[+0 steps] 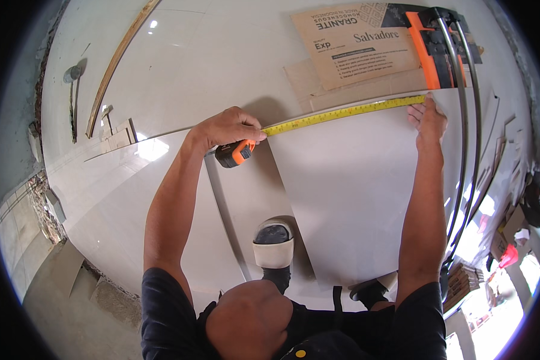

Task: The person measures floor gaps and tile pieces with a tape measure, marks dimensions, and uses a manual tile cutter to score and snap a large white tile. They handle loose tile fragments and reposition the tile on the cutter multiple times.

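Observation:
A large glossy light-grey tile (354, 198) lies on the floor in front of me. My left hand (228, 129) grips an orange and black tape measure case (235, 153) at the tile's far left corner. Its yellow blade (342, 112) stretches right along the tile's far edge. My right hand (427, 120) presses the blade's end down at the tile's far right corner, fingers flat. My shoe (273, 243) rests on the tile's near part.
A brown cardboard box sheet (354, 48) lies beyond the tile. An orange and black tile cutter with long metal rails (456, 90) runs down the right side. A wooden strip (117, 60) and tile offcuts (117, 135) lie at left. Rubble (48, 210) lines the left edge.

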`<action>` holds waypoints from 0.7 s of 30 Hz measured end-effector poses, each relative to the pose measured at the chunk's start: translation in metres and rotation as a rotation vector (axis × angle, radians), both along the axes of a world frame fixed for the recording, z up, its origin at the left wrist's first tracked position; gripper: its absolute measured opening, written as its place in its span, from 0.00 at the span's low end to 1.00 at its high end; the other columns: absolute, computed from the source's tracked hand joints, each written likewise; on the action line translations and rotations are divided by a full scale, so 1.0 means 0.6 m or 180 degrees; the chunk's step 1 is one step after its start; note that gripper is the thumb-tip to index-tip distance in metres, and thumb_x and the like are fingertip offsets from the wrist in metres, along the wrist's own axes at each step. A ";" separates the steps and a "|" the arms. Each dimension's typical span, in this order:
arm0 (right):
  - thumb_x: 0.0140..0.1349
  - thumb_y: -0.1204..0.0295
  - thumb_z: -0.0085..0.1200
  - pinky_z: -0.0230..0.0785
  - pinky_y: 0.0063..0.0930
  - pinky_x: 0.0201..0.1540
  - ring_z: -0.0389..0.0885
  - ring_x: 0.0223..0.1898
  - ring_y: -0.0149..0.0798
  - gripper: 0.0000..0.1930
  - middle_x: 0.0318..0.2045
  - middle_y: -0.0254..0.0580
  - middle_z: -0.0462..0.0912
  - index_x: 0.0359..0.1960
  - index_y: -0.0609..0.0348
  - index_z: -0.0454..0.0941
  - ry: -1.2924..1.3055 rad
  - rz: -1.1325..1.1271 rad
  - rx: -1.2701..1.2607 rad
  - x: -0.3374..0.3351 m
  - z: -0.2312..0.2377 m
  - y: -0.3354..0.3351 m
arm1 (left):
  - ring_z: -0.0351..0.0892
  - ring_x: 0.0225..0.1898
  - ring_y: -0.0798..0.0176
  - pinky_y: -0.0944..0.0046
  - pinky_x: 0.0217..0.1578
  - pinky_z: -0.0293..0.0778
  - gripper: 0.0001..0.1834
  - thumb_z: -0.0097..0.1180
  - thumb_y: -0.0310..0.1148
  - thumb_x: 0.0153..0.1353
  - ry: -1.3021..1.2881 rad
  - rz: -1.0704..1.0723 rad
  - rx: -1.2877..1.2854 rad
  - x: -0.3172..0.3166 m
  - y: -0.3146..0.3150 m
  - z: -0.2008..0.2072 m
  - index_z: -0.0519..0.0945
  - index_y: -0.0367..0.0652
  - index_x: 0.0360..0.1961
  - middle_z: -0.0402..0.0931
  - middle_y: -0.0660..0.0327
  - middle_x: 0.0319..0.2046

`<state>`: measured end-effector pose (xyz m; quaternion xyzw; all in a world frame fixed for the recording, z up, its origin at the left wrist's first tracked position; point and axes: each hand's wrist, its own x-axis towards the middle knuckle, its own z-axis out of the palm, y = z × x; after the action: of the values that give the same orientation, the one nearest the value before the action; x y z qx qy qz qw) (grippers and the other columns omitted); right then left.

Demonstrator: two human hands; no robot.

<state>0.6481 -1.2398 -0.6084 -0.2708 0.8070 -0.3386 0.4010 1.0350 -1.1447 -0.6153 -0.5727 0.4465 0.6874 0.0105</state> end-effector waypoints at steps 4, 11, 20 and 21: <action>0.65 0.59 0.46 0.74 0.23 0.27 0.82 0.28 0.35 0.21 0.31 0.46 0.81 0.46 0.67 0.73 -0.0003 0.0024 -0.0012 -0.001 0.000 0.001 | 0.77 0.29 0.69 0.68 0.35 0.74 0.13 0.61 0.39 0.53 -0.0008 0.0018 -0.0002 0.000 0.000 0.001 0.84 0.38 0.28 0.79 0.61 0.23; 0.65 0.59 0.47 0.75 0.24 0.28 0.82 0.28 0.35 0.21 0.31 0.47 0.80 0.46 0.68 0.73 -0.0011 0.0027 -0.0028 0.000 0.000 0.001 | 0.77 0.28 0.69 0.68 0.34 0.74 0.14 0.62 0.39 0.52 -0.0052 0.0060 0.0014 -0.002 0.001 0.005 0.84 0.38 0.28 0.79 0.61 0.23; 0.64 0.59 0.49 0.75 0.26 0.26 0.82 0.27 0.38 0.22 0.31 0.50 0.80 0.45 0.70 0.72 -0.0167 -0.0012 -0.0144 -0.011 -0.022 0.000 | 0.74 0.25 0.71 0.68 0.28 0.70 0.15 0.58 0.41 0.53 -0.0146 0.0160 -0.0151 -0.010 0.008 0.013 0.82 0.38 0.28 0.77 0.62 0.21; 0.63 0.59 0.49 0.75 0.26 0.25 0.83 0.27 0.39 0.22 0.31 0.50 0.80 0.45 0.70 0.72 -0.0231 0.0012 -0.0188 -0.013 -0.028 0.002 | 0.74 0.23 0.71 0.68 0.27 0.70 0.15 0.58 0.41 0.54 -0.0169 0.0110 -0.0206 -0.010 0.008 0.015 0.81 0.38 0.27 0.77 0.62 0.20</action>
<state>0.6401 -1.2387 -0.6250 -0.2717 0.7810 -0.3712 0.4225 1.0292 -1.1397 -0.6065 -0.5984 0.4581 0.6572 -0.0080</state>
